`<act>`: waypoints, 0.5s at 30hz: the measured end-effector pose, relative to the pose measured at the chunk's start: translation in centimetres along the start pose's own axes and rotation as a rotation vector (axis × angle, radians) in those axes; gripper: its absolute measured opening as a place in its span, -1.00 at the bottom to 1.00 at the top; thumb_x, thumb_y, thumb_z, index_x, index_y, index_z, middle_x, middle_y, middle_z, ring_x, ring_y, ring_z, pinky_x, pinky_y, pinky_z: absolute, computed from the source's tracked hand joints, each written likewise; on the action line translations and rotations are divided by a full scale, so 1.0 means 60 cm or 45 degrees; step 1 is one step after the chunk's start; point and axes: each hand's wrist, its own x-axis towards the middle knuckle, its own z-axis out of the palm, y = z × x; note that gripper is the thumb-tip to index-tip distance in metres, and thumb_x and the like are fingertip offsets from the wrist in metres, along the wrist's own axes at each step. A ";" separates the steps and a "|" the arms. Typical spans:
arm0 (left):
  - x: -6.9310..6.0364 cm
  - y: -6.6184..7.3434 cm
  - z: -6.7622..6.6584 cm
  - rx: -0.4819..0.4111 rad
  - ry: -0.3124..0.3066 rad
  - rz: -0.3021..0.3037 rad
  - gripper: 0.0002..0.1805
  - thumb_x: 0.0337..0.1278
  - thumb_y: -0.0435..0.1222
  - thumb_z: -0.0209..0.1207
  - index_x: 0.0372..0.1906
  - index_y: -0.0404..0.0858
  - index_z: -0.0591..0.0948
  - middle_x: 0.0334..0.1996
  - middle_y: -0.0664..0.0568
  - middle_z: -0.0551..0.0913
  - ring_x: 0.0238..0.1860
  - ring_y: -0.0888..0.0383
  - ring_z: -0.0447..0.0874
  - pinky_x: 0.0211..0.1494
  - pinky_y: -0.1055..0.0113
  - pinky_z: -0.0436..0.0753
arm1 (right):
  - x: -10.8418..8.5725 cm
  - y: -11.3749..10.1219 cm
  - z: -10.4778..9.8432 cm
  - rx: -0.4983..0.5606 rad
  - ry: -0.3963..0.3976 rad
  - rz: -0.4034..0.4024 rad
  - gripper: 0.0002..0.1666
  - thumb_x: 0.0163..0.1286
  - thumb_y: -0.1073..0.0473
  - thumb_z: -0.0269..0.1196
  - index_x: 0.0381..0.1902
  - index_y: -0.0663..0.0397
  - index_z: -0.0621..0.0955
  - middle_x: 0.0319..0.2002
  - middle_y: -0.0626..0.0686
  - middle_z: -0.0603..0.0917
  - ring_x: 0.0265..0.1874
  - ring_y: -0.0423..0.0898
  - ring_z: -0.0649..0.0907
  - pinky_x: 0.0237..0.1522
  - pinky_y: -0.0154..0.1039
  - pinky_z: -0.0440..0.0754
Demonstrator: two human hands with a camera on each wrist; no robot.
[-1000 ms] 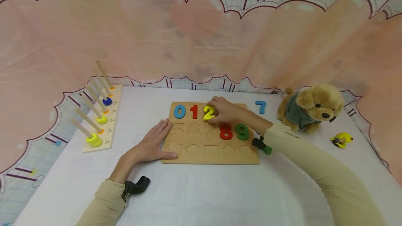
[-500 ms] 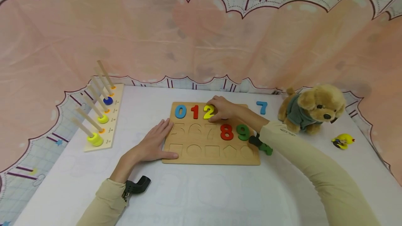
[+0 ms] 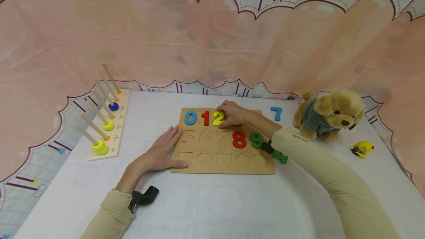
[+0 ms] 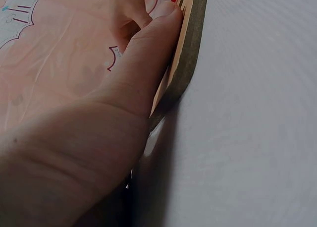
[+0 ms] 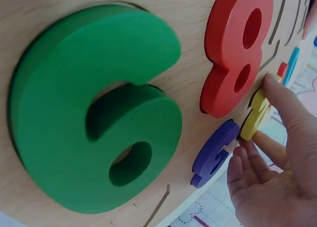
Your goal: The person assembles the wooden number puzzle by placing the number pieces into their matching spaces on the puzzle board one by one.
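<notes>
A wooden number puzzle board (image 3: 202, 146) lies flat on the white table. My right hand (image 3: 234, 114) reaches over its back row and pinches a yellow number 2 (image 3: 218, 118) between thumb and fingers. In the right wrist view a purple number 3 (image 5: 215, 155) sits close to the fingertips; from the head it is mostly hidden under the hand. Left of the 2 are a red 1 (image 3: 205, 118) and a blue 0 (image 3: 190, 118). A red 8 (image 3: 239, 139) and green 9 (image 3: 256, 139) occupy the middle row. With fingers extended, my left hand (image 3: 163, 152) rests on the board's left edge.
A blue number 7 (image 3: 276, 113) lies on the table behind the board's right side. Further right are a plush dog (image 3: 332, 115) and a yellow rubber duck (image 3: 362, 148). To the left stands a pegged stacking board (image 3: 113, 139) with coloured rings.
My right hand has shifted slightly left, and the yellow 2 has moved slightly left with it. More of the purple number shows under the hand. My left hand has stayed put.
</notes>
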 end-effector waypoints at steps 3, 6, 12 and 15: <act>0.000 -0.001 0.000 0.001 0.003 -0.003 0.27 -0.14 0.24 0.34 0.54 -0.31 -0.03 0.58 -0.20 -0.18 0.58 -0.18 -0.31 0.55 -0.21 -0.15 | 0.000 -0.001 -0.001 0.005 -0.013 0.006 -0.22 0.22 -0.03 0.38 0.30 0.22 0.43 0.20 0.22 0.43 0.19 0.10 0.39 0.30 -0.07 0.44; 0.000 -0.001 0.000 -0.004 0.005 -0.006 0.27 -0.14 0.24 0.34 0.54 -0.31 -0.03 0.58 -0.19 -0.18 0.58 -0.19 -0.31 0.55 -0.21 -0.14 | -0.001 -0.001 -0.002 0.007 -0.018 0.003 -0.22 0.22 -0.03 0.37 0.29 0.24 0.43 0.21 0.23 0.42 0.18 0.11 0.39 0.31 -0.06 0.42; -0.001 0.001 -0.001 -0.009 0.001 -0.010 0.27 -0.13 0.24 0.34 0.54 -0.31 -0.04 0.58 -0.19 -0.18 0.58 -0.19 -0.31 0.55 -0.22 -0.14 | -0.003 0.001 -0.004 0.009 -0.027 0.028 -0.23 0.22 -0.04 0.38 0.29 0.22 0.43 0.22 0.23 0.40 0.20 0.11 0.37 0.32 -0.06 0.42; -0.002 0.002 -0.002 -0.008 -0.001 -0.012 0.27 -0.13 0.23 0.34 0.54 -0.31 -0.04 0.58 -0.19 -0.17 0.58 -0.19 -0.30 0.55 -0.22 -0.14 | -0.004 0.001 -0.005 0.006 -0.032 0.025 -0.22 0.21 -0.04 0.38 0.29 0.20 0.44 0.22 0.22 0.41 0.20 0.11 0.37 0.31 -0.06 0.43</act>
